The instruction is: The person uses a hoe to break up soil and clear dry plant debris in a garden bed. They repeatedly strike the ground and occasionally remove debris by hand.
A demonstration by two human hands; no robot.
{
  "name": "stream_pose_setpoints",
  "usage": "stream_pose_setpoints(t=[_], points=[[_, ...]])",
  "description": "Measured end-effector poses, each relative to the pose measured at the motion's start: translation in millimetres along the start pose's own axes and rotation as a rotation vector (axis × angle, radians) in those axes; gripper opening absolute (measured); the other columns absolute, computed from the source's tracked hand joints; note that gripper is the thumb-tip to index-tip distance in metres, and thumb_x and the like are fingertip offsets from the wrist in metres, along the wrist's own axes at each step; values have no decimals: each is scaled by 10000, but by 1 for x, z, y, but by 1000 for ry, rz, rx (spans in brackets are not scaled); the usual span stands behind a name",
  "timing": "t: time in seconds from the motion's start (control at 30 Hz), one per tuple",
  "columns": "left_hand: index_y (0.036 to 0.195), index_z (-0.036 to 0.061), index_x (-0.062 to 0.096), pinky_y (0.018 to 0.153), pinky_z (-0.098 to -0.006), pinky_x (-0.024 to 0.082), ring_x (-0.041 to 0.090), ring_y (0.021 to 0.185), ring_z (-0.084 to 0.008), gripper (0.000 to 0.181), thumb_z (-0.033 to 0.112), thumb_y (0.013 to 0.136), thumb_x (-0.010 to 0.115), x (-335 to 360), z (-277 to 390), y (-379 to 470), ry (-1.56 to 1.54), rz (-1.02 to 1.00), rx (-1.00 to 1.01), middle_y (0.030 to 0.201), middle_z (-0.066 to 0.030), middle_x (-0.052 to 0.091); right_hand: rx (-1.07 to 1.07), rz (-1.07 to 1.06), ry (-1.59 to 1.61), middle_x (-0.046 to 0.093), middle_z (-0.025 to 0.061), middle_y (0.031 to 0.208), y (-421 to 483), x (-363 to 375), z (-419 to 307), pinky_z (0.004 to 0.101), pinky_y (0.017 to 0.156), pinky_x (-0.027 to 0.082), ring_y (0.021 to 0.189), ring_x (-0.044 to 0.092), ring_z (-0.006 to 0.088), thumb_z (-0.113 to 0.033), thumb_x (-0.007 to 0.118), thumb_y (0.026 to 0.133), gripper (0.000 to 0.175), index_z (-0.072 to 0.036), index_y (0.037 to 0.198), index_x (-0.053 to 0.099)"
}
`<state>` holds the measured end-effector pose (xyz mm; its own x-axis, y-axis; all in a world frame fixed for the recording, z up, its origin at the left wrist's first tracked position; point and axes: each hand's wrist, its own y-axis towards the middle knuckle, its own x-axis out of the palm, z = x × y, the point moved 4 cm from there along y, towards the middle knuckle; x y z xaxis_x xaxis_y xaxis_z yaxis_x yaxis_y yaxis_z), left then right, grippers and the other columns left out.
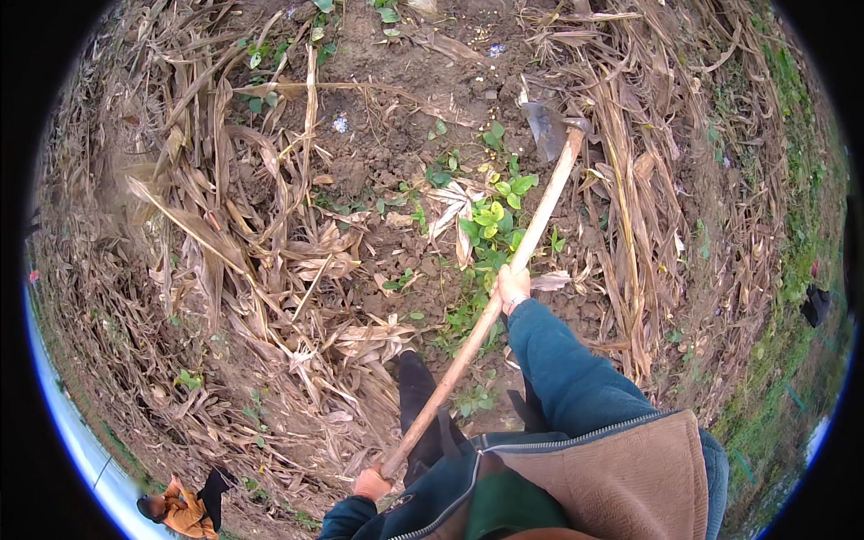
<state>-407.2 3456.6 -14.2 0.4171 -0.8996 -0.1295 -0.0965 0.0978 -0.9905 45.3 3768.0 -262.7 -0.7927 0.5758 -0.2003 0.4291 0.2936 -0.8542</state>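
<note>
A hoe with a long wooden handle (452, 371) runs slantwise across the view in front of me. My right hand (513, 287) is closed around the handle near its middle. Lower down, my left hand (372, 483) grips the handle's near end beside my jacket. The hoe's metal blade (544, 131) is at the far end, close to the soil by dry corn stalks at the upper right. Whether its edge touches the ground, I cannot tell. Green leafy plants (496, 223) grow just left of the handle.
Dry corn stalks and husks (223, 202) lie thick on the left, and more stalks (628, 202) on the right. Brown clumpy soil (378, 148) runs between them. At the lower left is another person (189, 509) in an orange-brown top. Green grass (796, 236) borders the far right.
</note>
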Motion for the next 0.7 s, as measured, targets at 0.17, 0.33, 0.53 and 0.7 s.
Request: stream_pose_setpoints(t=[0.17,0.33,0.53,0.7], points=[[1061,93,641,784,-486,542,680,892,-390,447,334,694,726,-20,85,-84,61,89,-211,900,-252,687,-35,-23,-28,503,70,589,-17,-13,-51,354,395,449,439,515,200,-91,543,902,122,-7,857,467],[959,101,581,658,-464,540,665,742,-363,333,209,688,742,-65,152,-144,190,687,-127,846,-158,636,-28,-239,146,514,80,613,-53,17,-132,354,414,454,457,514,207,-87,532,914,117,-6,867,462],[957,109,531,620,-444,547,670,683,-337,359,227,713,766,-135,248,-124,262,788,-1,786,-121,643,45,-406,167,538,100,746,-97,80,-155,395,496,531,569,569,237,-64,546,924,147,-15,1011,438],[962,109,536,653,-478,535,670,714,-371,359,253,719,758,-129,178,-106,13,615,61,777,-169,672,198,-816,357,570,123,843,-113,108,-166,502,655,585,715,636,303,-77,608,930,275,-82,1112,402]])
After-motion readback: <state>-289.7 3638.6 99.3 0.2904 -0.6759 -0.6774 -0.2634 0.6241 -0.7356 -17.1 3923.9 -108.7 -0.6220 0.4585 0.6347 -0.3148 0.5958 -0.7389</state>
